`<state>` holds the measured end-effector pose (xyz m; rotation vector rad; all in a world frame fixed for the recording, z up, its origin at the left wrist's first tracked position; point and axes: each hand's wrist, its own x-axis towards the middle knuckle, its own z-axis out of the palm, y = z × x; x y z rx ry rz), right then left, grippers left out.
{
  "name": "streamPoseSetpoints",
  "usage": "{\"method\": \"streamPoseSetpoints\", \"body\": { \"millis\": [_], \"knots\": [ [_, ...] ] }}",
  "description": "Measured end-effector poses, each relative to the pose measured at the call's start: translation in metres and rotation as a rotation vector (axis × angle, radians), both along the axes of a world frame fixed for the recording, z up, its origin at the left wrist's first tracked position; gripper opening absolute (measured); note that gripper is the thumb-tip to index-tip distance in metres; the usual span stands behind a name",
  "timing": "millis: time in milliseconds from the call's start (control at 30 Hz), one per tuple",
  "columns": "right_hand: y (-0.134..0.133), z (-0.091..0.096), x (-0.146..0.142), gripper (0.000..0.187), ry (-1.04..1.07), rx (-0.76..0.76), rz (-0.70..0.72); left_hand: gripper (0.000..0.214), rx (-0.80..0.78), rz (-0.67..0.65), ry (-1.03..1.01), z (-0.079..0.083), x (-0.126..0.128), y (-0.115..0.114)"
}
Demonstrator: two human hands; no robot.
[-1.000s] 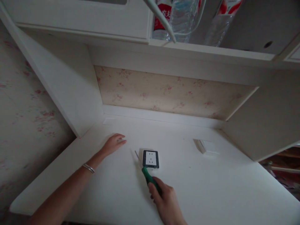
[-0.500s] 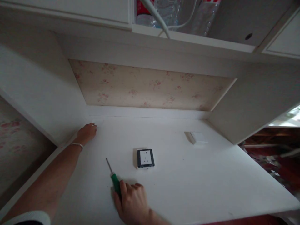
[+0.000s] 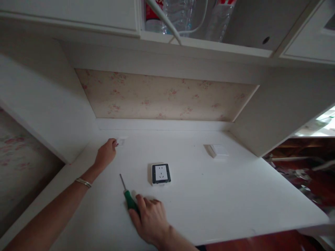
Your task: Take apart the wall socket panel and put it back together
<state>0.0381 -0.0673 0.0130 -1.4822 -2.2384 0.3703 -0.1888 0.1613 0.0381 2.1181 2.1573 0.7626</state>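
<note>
My left hand [image 3: 106, 152] is at the back left of the white counter, its fingers pinched on the edge of a thin white square frame [image 3: 125, 138]. The frame is pale against the counter and hard to make out. At the front, my right hand [image 3: 151, 221] rests low over the surface with a green-handled screwdriver [image 3: 129, 200] between thumb and forefinger; its metal shaft points away to the left. Just beyond that hand, a wall socket [image 3: 161, 173] with a white face and dark surround sits face up.
A white block-shaped piece [image 3: 220, 150] lies at the right of the counter [image 3: 188, 195]. Overhead, an open cabinet shelf [image 3: 204, 41] holds plastic bottles [image 3: 179, 15], and a white cable [image 3: 167, 21] hangs over its edge. Side panels close in the left and right.
My left hand has come away from the left panel, moving right, and the white frame now shows at its fingers. My right hand stays by the screwdriver. The view has shifted slightly.
</note>
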Motion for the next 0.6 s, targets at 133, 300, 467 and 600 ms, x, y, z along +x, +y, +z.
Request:
{"method": "streamPoseSetpoints", "body": {
  "millis": [133,300,467,600],
  "knots": [
    [0.000,-0.002,0.015,0.028,0.195,0.049,-0.011,0.029,-0.017,-0.141,-0.528,-0.001,0.052,-0.056],
    [0.011,-0.002,0.053,0.041,0.442,0.200,-0.231,0.046,-0.276,-0.225,-1.148,-0.008,0.114,-0.118],
    [0.024,-0.005,0.092,0.055,0.367,0.206,-0.259,0.047,-0.342,-0.248,-1.171,-0.010,0.149,-0.139],
    [0.032,-0.017,0.109,0.058,0.304,0.141,-0.235,0.039,-0.289,-0.270,-1.063,-0.022,0.155,-0.133]
  ]
}}
